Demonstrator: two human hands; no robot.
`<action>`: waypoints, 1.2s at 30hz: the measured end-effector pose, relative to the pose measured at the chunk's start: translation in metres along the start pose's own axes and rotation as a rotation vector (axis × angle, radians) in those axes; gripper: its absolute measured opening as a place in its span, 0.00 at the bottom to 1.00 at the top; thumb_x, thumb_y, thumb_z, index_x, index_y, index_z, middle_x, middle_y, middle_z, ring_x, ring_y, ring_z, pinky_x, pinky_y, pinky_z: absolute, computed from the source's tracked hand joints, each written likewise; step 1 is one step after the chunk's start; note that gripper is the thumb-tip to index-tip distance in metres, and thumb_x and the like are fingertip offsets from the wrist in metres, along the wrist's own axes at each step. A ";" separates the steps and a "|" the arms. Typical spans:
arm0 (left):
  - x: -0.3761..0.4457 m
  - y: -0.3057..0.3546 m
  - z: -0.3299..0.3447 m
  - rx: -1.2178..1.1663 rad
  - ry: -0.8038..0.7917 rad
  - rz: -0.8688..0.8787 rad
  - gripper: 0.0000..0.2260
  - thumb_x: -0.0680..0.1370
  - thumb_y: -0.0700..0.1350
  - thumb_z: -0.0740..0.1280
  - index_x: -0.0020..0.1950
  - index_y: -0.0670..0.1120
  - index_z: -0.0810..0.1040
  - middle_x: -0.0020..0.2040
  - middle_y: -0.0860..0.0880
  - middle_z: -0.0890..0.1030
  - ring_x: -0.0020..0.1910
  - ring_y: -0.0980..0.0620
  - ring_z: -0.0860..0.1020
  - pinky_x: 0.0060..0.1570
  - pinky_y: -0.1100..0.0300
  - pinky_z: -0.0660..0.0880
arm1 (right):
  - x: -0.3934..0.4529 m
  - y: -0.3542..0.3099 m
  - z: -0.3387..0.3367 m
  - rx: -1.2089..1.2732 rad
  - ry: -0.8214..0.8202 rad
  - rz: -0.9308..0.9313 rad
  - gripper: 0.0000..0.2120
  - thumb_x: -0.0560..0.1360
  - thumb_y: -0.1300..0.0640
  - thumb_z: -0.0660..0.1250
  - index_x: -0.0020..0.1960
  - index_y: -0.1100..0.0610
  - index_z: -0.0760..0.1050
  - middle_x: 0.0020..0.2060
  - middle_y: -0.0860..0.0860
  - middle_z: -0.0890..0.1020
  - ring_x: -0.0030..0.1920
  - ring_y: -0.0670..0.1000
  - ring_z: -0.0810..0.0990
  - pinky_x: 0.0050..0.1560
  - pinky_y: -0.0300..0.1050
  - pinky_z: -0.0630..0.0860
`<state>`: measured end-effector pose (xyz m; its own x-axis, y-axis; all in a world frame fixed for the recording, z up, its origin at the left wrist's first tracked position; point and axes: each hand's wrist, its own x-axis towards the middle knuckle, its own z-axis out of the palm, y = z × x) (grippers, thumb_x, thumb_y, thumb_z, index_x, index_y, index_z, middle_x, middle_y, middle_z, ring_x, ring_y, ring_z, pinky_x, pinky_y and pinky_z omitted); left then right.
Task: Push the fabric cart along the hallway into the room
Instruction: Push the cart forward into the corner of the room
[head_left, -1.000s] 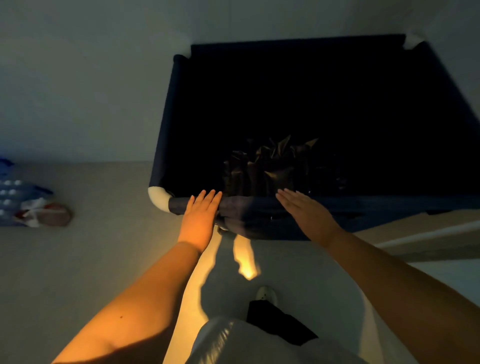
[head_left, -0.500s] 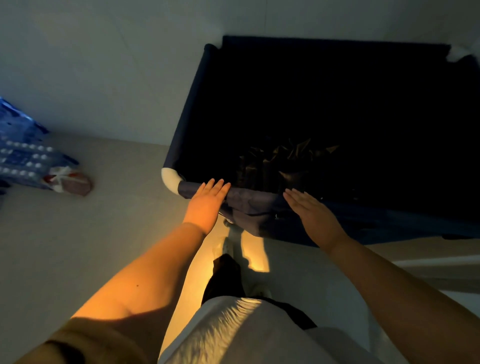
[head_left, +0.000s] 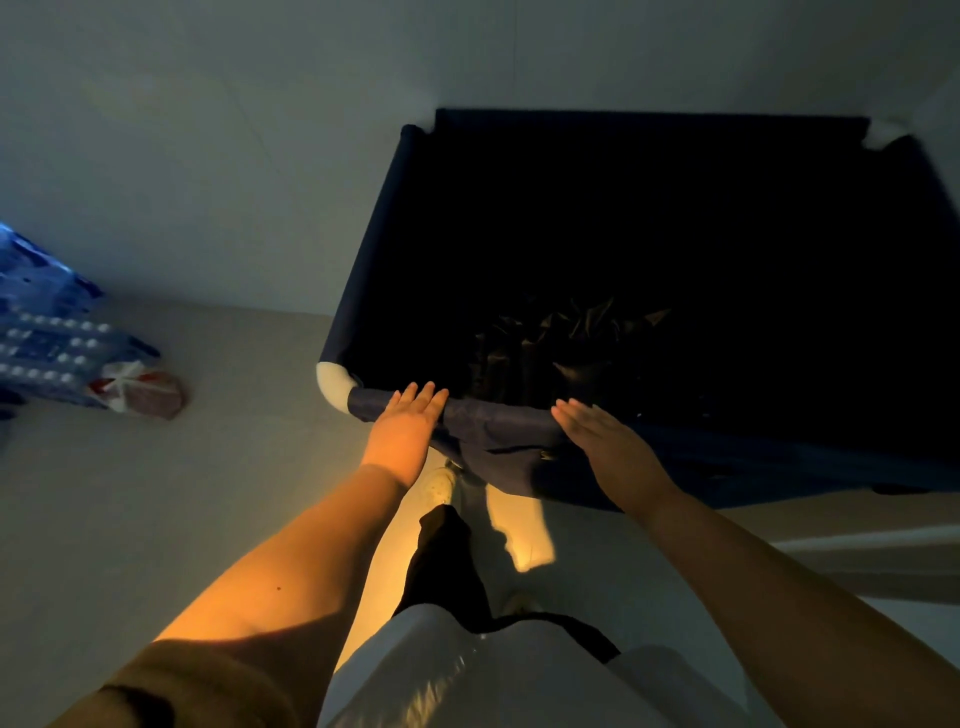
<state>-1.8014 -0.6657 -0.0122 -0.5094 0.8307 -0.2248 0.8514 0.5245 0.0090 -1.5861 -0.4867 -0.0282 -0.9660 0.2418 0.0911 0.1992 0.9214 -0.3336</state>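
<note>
Both hands lie flat and open on the fabric cart (head_left: 649, 249) near rim, left hand (head_left: 402, 428), right hand (head_left: 610, 449); ungripped, they could slip; the cart may swerve into the wall (head_left: 260, 156), upper left.

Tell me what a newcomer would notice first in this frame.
The big dark fabric cart fills the upper right, with the left hand and right hand laid flat and open on its near rim. A patch of warm orange light glows on the floor beneath.
</note>
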 end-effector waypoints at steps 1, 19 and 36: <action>0.001 0.000 0.000 0.006 -0.008 0.004 0.33 0.77 0.31 0.60 0.76 0.47 0.49 0.77 0.44 0.52 0.75 0.44 0.50 0.72 0.54 0.46 | 0.000 0.000 0.000 -0.001 0.003 0.003 0.36 0.63 0.83 0.60 0.69 0.66 0.64 0.67 0.61 0.69 0.68 0.61 0.66 0.68 0.56 0.55; -0.005 0.004 0.005 -0.017 -0.005 -0.022 0.34 0.76 0.32 0.62 0.76 0.48 0.49 0.77 0.45 0.52 0.75 0.44 0.49 0.72 0.53 0.45 | -0.003 0.002 0.003 -0.036 0.025 -0.043 0.37 0.58 0.84 0.66 0.66 0.68 0.68 0.63 0.63 0.74 0.62 0.63 0.73 0.65 0.58 0.62; -0.003 -0.001 0.003 0.005 0.020 0.009 0.34 0.76 0.30 0.61 0.76 0.47 0.49 0.77 0.44 0.53 0.75 0.44 0.51 0.72 0.53 0.47 | -0.001 0.002 0.003 -0.017 0.046 -0.038 0.36 0.61 0.83 0.62 0.68 0.67 0.66 0.65 0.62 0.72 0.65 0.62 0.70 0.65 0.62 0.58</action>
<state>-1.7999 -0.6692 -0.0147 -0.5044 0.8386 -0.2055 0.8563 0.5165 0.0061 -1.5855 -0.4862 -0.0318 -0.9645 0.2196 0.1468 0.1652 0.9351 -0.3135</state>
